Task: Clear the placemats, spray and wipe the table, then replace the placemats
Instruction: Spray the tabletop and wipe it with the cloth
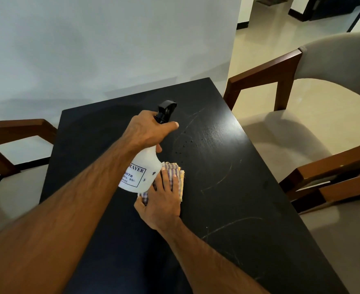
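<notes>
My left hand (148,129) grips the neck of a white spray bottle (142,171) with a black trigger head, held above the black table (227,187), nozzle pointing toward the far end. Small droplets (185,145) dot the tabletop just beyond the nozzle. My right hand (163,200) lies flat on a folded checked cloth (178,179), pressing it onto the middle of the table, right under the bottle. No placemat is in view.
A cushioned wooden armchair (302,115) stands close along the table's right side, another chair's wooden arm (15,132) at the left. A white wall (90,49) runs behind the table's far end. Faint curved streaks mark the tabletop.
</notes>
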